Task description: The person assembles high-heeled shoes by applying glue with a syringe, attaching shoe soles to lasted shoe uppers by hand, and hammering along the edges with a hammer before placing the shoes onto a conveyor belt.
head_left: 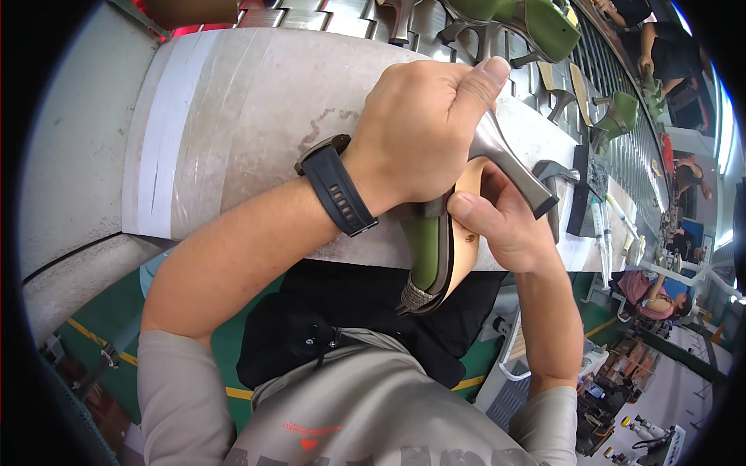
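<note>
The left grip (416,132) is clamping around the rear of the green shoe (424,252); the right grip (513,225) is clamping the tan sole (464,248) against it, thumb flat; the shoe is hanging toe-down past the near edge of the desk (256,116), its grey heel (509,163) pointing rightward; the step seems to be fitting the sole; the next move is probably calling for careful edge alignment under firm pressure.

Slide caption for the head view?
Left hand and right hand hold a green, tan-soled shoe with flared grey heel at a pale worktable.
</note>
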